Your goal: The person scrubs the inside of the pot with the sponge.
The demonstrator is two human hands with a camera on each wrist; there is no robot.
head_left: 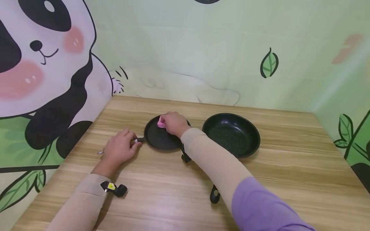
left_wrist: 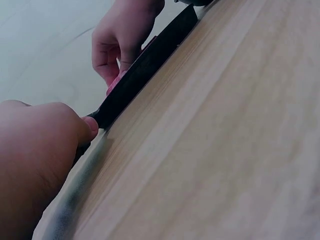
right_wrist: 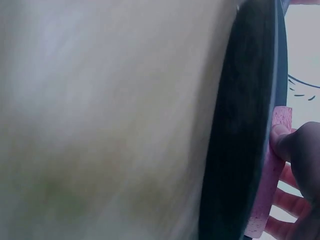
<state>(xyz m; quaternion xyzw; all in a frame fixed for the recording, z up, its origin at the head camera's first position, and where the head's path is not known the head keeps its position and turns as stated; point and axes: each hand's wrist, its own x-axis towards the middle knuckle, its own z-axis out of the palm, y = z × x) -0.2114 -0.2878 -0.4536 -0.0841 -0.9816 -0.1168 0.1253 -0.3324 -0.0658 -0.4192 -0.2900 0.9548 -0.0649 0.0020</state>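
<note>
A small flat black pan (head_left: 162,139) lies on the wooden table, its handle pointing left. My left hand (head_left: 119,148) grips that handle (head_left: 140,140), with the thumb near the pan's end of it in the left wrist view. Over the pan, my right hand (head_left: 174,123) pinches a pink sponge (head_left: 161,122) against the inside of the pan. In the right wrist view the sponge (right_wrist: 267,185) is held between thumb and fingers, rising above the pan's rim (right_wrist: 274,75). My right hand and forearm hide the pan's right part.
A larger, deeper black frying pan (head_left: 231,134) stands to the right; my right forearm crosses over its handle (head_left: 215,194). The wooden table (head_left: 289,179) meets a printed wall (head_left: 179,48) at the back, and a panda picture covers the left side.
</note>
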